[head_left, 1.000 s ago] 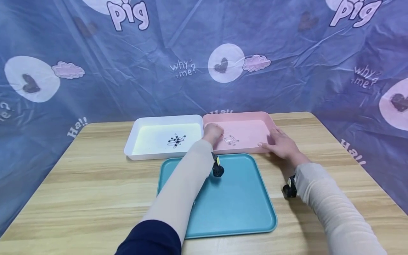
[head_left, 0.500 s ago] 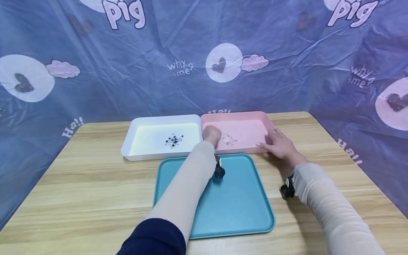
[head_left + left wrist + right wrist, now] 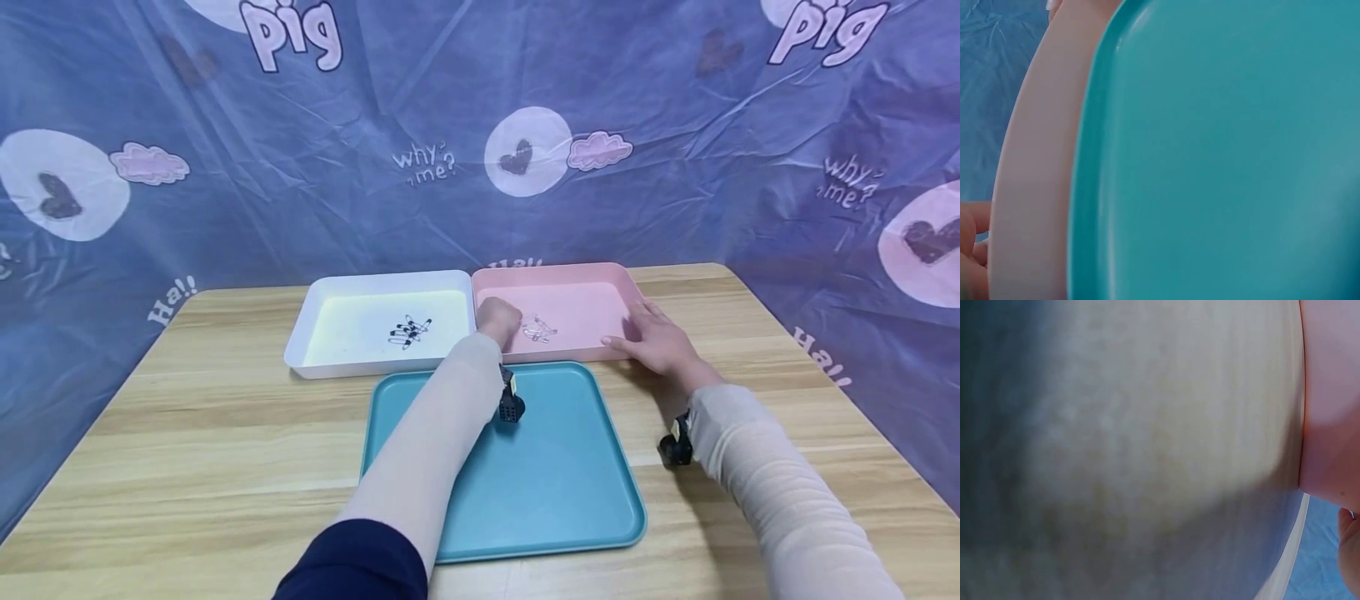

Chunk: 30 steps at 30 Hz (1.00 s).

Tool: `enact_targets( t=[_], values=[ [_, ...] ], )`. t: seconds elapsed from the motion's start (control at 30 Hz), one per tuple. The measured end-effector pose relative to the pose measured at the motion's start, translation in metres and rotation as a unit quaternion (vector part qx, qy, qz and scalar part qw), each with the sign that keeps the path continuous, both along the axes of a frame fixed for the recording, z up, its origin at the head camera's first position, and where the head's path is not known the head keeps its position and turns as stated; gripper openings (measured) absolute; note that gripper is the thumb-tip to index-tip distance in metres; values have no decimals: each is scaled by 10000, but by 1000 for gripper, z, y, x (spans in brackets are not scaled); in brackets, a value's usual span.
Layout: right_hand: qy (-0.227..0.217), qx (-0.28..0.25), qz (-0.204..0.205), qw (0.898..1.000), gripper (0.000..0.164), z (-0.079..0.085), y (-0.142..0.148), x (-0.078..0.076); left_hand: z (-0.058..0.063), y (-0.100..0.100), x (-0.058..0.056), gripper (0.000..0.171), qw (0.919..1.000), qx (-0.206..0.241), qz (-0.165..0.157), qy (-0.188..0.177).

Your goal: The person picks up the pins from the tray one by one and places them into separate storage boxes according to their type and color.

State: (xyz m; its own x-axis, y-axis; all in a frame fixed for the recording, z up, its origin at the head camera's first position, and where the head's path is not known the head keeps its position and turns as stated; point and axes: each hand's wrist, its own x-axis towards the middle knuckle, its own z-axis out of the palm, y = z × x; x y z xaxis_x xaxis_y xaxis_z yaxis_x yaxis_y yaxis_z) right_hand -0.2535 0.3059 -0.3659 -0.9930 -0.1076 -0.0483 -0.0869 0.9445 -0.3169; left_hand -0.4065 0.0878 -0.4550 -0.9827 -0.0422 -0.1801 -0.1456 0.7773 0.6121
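Note:
My left hand (image 3: pixel 498 321) reaches into the left part of the pink tray (image 3: pixel 592 353), beside a small heap of pale safety pins (image 3: pixel 537 329). Its fingers are bent and point down; their tips are hidden, so a pin between them cannot be made out. In the left wrist view, some left-hand fingers (image 3: pixel 972 250) show past the pink wall. My right hand (image 3: pixel 662 342) rests at the tray's front right corner, thumb along the front wall and fingers fairly straight along the right side. Black-headed safety pins (image 3: pixel 409 332) lie in the white tray (image 3: pixel 360 368).
A teal tray (image 3: pixel 555 492) lies in front of both shallow trays, under the left forearm. The pink and white trays stand side by side on the wooden table (image 3: pixel 195 433). A printed blue cloth (image 3: pixel 315 183) hangs behind the table.
The left hand has turned slightly within the pink tray, staying beside the pale pins. The right hand has kept its place at the corner. The view has shifted a little.

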Motion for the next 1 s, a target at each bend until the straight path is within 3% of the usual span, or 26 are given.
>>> enact_targets(
  t=[0.1, 0.13, 0.2, 0.27, 0.33, 0.37, 0.43, 0.5, 0.6, 0.67, 0.73, 0.87, 1.0],
  values=[
    [-10, -7, 4, 10000, 94, 0, 0, -1, 20, -5, 16, 16, 9996, 240, -99, 62],
    [0, -1, 7, 10000, 94, -1, 0, -1, 20, -6, 15, 18, 9989, 433, -180, 17],
    [12, -2, 14, 10000, 94, -1, 0, -1, 36, -9, 29, 17, 9967, 783, -213, -36],
    [19, 5, 19, 10000, 94, -1, 0, -1, 68, -14, 54, 17, 9933, 1045, -220, -441],
    [24, -11, 7, 10000, 94, -1, 0, -1, 88, -17, 69, 20, 9891, 1248, -263, -732],
    [17, -18, 10, 10000, 94, -1, 0, -1, 93, -17, 75, 19, 9899, 1200, -249, -707],
    [17, -12, 6, 10000, 94, -1, 1, -1, 85, -19, 68, 19, 9879, 1354, -466, -599],
    [21, 7, 1, 10000, 94, -1, 1, -1, 64, -20, 51, 17, 9827, 1679, -680, -379],
    [35, 32, 13, 10000, 94, -1, 0, -2, 68, -26, 51, 19, 9712, 2169, -850, -505],
    [51, 36, 23, 10000, 94, 0, -1, -2, 88, -30, 66, 22, 9662, 2334, -817, -732],
    [67, 17, 43, 10000, 94, 0, -2, -1, 118, -38, 90, 26, 9635, 2335, -821, -1015],
    [93, 28, 93, 9999, 94, 1, 0, 0, 135, -48, 108, 27, 9596, 2334, -871, -1310],
    [81, 37, 140, 9999, 94, 2, 3, 1, 139, -55, 117, 26, 9620, 2178, -872, -1394]
  ],
)
